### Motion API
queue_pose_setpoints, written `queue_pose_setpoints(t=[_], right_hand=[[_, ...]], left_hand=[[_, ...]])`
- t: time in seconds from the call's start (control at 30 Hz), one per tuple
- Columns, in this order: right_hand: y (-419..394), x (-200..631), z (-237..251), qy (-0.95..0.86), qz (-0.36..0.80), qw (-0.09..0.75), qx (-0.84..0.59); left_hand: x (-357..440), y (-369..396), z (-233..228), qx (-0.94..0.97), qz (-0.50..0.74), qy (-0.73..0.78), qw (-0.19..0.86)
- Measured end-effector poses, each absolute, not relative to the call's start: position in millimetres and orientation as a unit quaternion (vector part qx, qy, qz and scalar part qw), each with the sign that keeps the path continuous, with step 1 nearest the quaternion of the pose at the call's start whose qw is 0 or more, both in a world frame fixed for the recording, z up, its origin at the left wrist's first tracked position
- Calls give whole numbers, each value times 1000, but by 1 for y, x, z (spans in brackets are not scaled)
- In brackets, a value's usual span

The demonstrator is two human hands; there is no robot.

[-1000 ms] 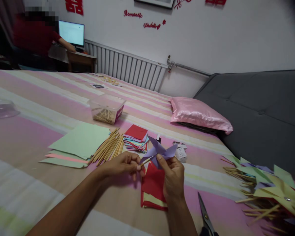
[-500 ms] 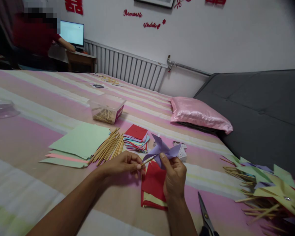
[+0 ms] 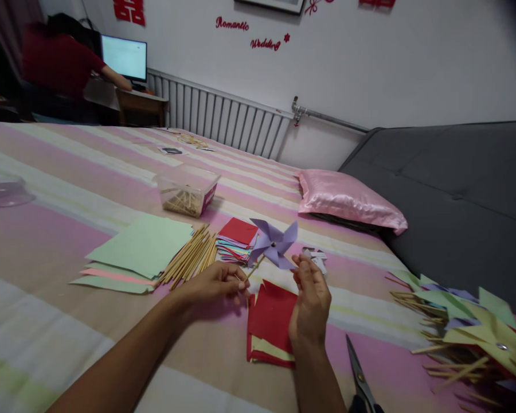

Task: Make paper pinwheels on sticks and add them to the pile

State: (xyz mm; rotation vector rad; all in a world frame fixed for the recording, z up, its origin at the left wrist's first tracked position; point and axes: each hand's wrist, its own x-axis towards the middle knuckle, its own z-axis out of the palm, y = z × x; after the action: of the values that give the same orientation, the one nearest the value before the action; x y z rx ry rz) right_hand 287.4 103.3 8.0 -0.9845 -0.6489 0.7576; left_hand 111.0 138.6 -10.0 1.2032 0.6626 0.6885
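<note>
Purple pinwheel – stick pinched by left fingers, right fingers loose

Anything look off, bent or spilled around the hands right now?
Nothing stands out. The left hand holds the purple pinwheel upright by its stick, blades intact; the right hand is open just beside it. Open scissors lie near the right wrist, and the finished pinwheels form a loose heap, not a spill.

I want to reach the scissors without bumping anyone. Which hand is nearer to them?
Right. The right hand is just up and left of the scissors, not touching; the left hand is farther left, pinching the pinwheel's stick.
</note>
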Motion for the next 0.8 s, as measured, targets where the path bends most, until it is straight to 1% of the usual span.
queue_pose_setpoints(t=[0.13, 0.2, 0.4, 0.8], right_hand=[[104, 286, 6, -260, 370, 747, -487], [103, 284, 6, -262, 386, 733, -494], [102, 281, 3, -299, 436, 695, -487], [101, 277, 2, -346, 464, 655, -486]], left_hand=[[107, 145, -7, 582, 332, 337, 661], [106, 147, -5, 584, 342, 347, 649], [107, 147, -5, 565, 357, 344, 659], [108, 147, -5, 555, 357, 337, 672]])
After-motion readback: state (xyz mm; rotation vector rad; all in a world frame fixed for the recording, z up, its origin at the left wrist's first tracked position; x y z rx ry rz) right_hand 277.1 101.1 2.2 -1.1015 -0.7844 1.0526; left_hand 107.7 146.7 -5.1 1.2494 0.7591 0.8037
